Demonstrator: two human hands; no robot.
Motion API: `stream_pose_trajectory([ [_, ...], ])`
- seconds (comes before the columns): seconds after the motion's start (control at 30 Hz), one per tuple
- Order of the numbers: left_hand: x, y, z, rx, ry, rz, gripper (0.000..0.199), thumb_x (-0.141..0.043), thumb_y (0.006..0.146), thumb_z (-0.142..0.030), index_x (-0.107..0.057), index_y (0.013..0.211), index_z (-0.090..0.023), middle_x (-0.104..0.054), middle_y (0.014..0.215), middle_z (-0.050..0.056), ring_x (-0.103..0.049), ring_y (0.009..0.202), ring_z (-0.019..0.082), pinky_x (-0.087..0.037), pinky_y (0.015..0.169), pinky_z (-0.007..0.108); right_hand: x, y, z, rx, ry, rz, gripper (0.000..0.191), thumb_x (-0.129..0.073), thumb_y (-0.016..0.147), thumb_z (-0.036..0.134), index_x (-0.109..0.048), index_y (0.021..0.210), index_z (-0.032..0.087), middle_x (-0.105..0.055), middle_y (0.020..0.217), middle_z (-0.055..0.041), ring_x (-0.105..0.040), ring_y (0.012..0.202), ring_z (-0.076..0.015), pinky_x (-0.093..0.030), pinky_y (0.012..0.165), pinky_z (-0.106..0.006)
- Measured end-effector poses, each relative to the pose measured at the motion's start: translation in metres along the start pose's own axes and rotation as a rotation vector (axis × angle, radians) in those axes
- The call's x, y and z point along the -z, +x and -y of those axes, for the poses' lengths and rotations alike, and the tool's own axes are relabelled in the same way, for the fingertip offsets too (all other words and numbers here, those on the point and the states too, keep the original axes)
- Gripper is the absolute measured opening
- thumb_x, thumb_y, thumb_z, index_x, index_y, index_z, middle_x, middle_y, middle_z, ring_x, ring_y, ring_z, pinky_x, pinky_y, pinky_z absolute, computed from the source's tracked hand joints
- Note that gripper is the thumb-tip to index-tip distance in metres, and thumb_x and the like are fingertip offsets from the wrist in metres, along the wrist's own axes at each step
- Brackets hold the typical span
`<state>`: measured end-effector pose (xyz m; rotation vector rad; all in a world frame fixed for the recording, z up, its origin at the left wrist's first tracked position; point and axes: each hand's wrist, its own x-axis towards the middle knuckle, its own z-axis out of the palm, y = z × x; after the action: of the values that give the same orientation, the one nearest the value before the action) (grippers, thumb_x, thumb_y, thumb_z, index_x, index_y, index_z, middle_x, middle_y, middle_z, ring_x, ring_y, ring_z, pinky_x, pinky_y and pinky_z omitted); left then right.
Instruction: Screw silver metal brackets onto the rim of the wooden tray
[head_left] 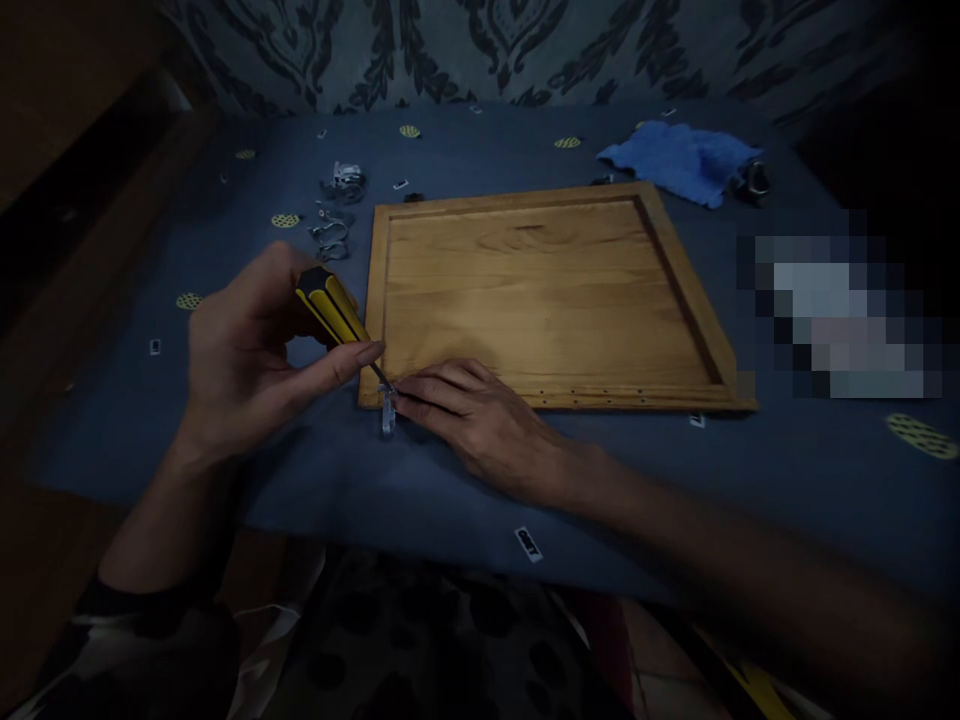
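My left hand (255, 350) is closed around the yellow and black handle of a screwdriver (334, 308). The shaft slants down to a small metal hinge (388, 412) at the near left corner of a wooden cabinet door (517, 290). Part of the hinge sticks out past the door's near edge. From the right, my right hand (487, 425) rests low over that edge, its thumb and fingertips pressed together against the hinge beside the screwdriver tip. Those fingers partly hide the hinge, and the screw under the tip is too small to make out.
Several loose metal hinges (334, 230) lie beyond the door's left side. A blue cloth (682, 160) sits at the back right, with a dark object (754, 183) beside it. A patterned blue sheet (465, 480) covers the surface. Pixelation hides something at the right.
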<state>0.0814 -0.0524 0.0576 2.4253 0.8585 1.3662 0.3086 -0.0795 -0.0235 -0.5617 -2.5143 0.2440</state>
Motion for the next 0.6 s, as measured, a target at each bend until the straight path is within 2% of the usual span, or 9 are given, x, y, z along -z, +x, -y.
stream_pose_trajectory([
  [0.37, 0.0012, -0.0029, 0.0022, -0.002, -0.019, -0.001, 0.029, -0.089, 0.077, -0.027, -0.067, 0.091, -0.015, -0.055, 0.079, -0.006, -0.060, 0.064, 0.005, -0.057, 0.052, 0.017, 0.0005, 0.0001, 0.0007, 0.009, -0.033, -0.013, 0.038, -0.038, 0.104, 0.008, -0.063, 0.133, 0.010, -0.071, 0.131, -0.0141, -0.061, 0.120, -0.0261, -0.052, 0.099, -0.045],
  [0.6, 0.0012, -0.0012, -0.0003, -0.031, 0.039, 0.008, 0.024, -0.084, 0.082, -0.026, -0.064, 0.089, -0.016, -0.054, 0.079, -0.005, -0.059, 0.064, 0.004, -0.058, 0.051, 0.015, 0.0008, 0.0005, 0.0007, 0.017, -0.034, -0.025, 0.038, -0.036, 0.106, 0.010, -0.064, 0.131, 0.010, -0.071, 0.130, -0.0133, -0.061, 0.121, -0.0260, -0.052, 0.100, -0.044],
])
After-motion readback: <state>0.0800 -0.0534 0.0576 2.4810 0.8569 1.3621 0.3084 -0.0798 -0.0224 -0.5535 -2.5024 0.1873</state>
